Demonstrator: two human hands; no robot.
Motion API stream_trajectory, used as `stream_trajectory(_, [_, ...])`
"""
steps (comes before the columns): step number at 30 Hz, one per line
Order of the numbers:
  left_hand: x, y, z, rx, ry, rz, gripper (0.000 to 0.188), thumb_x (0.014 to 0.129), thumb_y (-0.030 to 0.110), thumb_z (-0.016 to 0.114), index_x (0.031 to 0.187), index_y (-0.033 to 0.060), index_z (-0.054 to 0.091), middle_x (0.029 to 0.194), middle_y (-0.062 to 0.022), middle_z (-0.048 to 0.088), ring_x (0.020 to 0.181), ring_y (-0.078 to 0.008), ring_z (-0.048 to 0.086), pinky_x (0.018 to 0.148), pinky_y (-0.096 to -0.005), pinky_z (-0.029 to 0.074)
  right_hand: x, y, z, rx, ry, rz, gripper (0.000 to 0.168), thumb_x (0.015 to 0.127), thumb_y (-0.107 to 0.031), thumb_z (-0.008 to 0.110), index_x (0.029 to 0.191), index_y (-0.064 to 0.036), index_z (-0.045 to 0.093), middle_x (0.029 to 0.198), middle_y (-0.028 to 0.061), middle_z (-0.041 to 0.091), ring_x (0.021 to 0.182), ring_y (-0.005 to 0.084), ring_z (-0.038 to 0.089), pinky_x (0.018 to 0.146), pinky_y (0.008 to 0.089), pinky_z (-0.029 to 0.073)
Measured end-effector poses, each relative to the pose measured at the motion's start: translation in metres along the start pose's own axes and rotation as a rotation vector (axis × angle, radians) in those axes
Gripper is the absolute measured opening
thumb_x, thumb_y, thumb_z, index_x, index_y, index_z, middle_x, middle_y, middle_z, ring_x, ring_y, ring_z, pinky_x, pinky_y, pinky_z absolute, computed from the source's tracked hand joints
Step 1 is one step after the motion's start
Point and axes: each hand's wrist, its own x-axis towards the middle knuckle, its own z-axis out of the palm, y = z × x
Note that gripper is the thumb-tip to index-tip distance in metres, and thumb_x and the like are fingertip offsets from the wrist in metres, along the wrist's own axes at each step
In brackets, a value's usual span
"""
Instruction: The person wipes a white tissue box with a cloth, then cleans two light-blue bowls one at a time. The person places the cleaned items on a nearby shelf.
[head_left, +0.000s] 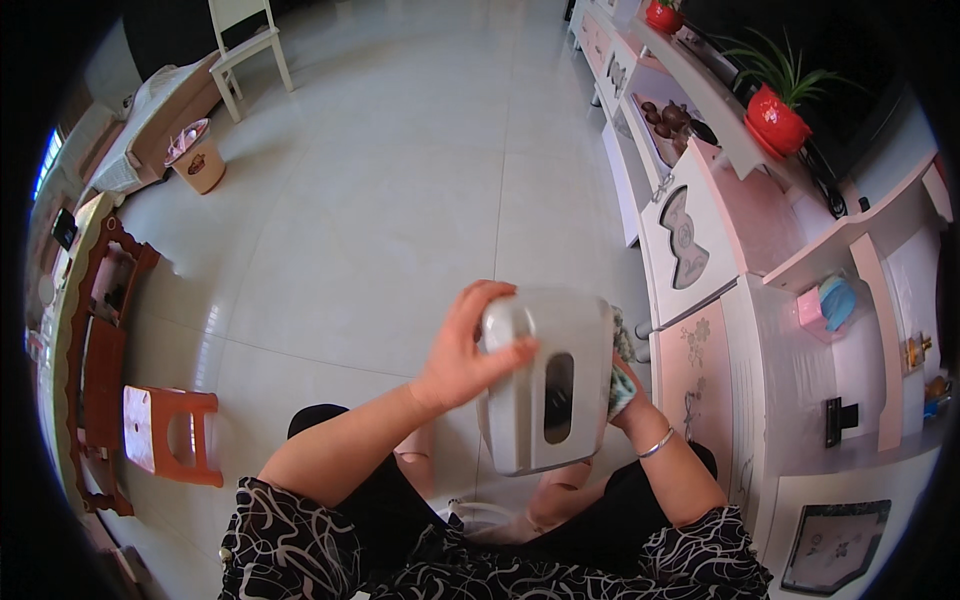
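Note:
A light grey plastic case with rounded corners and a dark oval window (525, 397) is held up before my body, above the floor. My left hand (472, 345) grips its left side, the thumb lying across the near face and the fingers round the upper edge. At the case's right side is my right hand (626, 386), with a green and white patterned cloth (622, 390) between it and the case. Most of the right fingers are hidden behind the case. A silver bangle (657, 443) circles the right wrist.
A white and pink cabinet (697, 360) stands close on the right, with red plant pots (776, 120) on top. To the left are an orange plastic stool (169, 435), a wooden table (105, 360) and a waste bin (199, 161). A white chair (251, 46) stands farther off.

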Motion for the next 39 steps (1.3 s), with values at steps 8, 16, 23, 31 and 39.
stream_trajectory(8, [0.013, -0.003, -0.007, -0.304, -0.041, -0.448, 0.068, 0.084, 0.047, 0.055, 0.133, 0.0052, 0.034, 0.121, -0.0152, 0.047, 0.113, -0.0241, 0.045, 0.093, -0.0353, 0.038, -0.006, -0.017, 0.017, 0.563, 0.091, 0.428, 0.048, 0.087, -0.045, 0.055, 0.117, -0.008, 0.054, 0.106, 0.0018, 0.059, 0.096, 0.0097, 0.057, 0.081, 0.0247, 0.046])
stream_trajectory(16, [0.010, -0.024, 0.005, -0.649, -0.209, -0.621, 0.087, 0.083, 0.060, 0.049, 0.139, 0.0027, 0.015, 0.136, -0.0164, 0.031, 0.126, -0.0266, 0.031, 0.104, -0.0404, 0.029, 0.002, 0.003, 0.008, 0.257, 0.337, 0.085, 0.042, 0.088, -0.032, 0.060, 0.117, -0.002, 0.052, 0.105, 0.0007, 0.057, 0.093, 0.0102, 0.053, 0.081, 0.0245, 0.042])
stream_trajectory(23, [0.011, -0.022, 0.007, -0.854, -0.176, -0.605, 0.071, 0.086, 0.061, 0.042, 0.131, 0.0067, 0.038, 0.123, -0.0108, 0.049, 0.114, -0.0222, 0.048, 0.096, -0.0386, 0.040, 0.003, -0.042, 0.006, -0.246, 0.359, -0.170, 0.026, 0.092, -0.028, 0.052, 0.104, -0.005, 0.054, 0.096, -0.0006, 0.053, 0.086, 0.0106, 0.048, 0.078, 0.0268, 0.041])
stream_trajectory(31, [0.012, -0.020, 0.026, -0.940, -0.167, -0.641, 0.061, 0.088, 0.055, 0.044, 0.124, 0.0064, 0.045, 0.113, -0.0077, 0.056, 0.100, -0.0180, 0.056, 0.086, -0.0340, 0.047, 0.000, -0.061, -0.006, -0.097, 0.086, -0.241, 0.050, 0.095, -0.030, 0.044, 0.136, -0.003, 0.032, 0.117, 0.0047, 0.048, 0.104, 0.0123, 0.047, 0.090, 0.0255, 0.038])
stream_trajectory(39, [0.023, -0.033, 0.001, -1.087, 0.005, -0.526, 0.057, 0.088, 0.055, 0.043, 0.120, 0.0081, 0.048, 0.105, -0.0084, 0.061, 0.093, -0.0217, 0.061, 0.082, -0.0370, 0.051, -0.032, -0.060, 0.046, -0.658, -0.113, -0.667, 0.065, 0.077, -0.007, 0.060, 0.135, 0.001, 0.032, 0.139, 0.0202, 0.032, 0.127, 0.0353, 0.035, 0.103, 0.0380, 0.032])
